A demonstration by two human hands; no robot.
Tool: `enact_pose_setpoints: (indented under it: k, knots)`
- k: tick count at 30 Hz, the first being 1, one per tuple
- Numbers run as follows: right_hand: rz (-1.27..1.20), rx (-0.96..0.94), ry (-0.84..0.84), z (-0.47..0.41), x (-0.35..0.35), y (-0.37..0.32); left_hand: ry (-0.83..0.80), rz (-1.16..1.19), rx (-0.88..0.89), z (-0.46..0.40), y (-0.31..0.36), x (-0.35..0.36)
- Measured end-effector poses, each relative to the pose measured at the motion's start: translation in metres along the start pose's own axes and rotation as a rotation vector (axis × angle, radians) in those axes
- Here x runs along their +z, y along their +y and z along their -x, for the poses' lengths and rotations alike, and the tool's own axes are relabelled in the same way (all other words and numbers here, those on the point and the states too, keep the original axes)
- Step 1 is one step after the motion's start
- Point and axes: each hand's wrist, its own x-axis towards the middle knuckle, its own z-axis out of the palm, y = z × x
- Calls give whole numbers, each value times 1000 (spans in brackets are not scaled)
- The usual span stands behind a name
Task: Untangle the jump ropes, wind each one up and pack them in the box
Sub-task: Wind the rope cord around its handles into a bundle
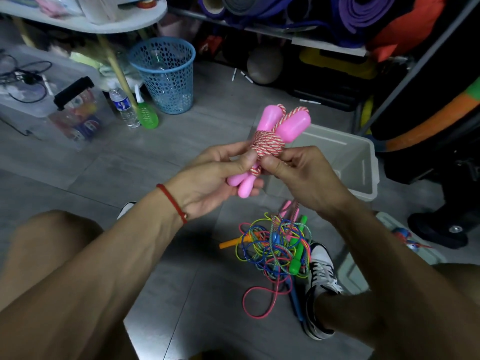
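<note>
Grey tiled floor lies below; left hand and right hand pinch the light, soft pink-handled rope bundle, best gripped mid-coil; grey plastic box at two o'clock.

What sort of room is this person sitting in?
Probably a storage room for sports or exercise gear. Rolled yoga mats fill a rack at the back, a ball sits beneath it, and a heap of tangled jump ropes lies on the tiled floor.
</note>
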Motion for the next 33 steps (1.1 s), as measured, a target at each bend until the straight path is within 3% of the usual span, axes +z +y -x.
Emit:
enact_pose_setpoints:
  k: [3,7,12,16,23,26,29,33]
  knots:
    - [205,-3,185,-3,10,11,153,44,29,-6,-6,3]
    - [282,93,352,-2,22,4,362,18,90,-13,-15,3]
    - [339,175,318,1,25,-5,532,-161,226,-21,-24,2]
    - [321,203,303,6,34,-13,563,-290,372,-24,-35,0]
    - [106,207,393,4,41,-11,711,-503,527,-22,-55,12]
    - [31,159,431,-2,36,-4,695,-574,576,-20,-64,17]
    - [-72,113,342,-8,19,1,648,-634,614,-12,-53,18]
    - [-112,13,141,-7,2,-5,505,-148,523,-4,-24,9]
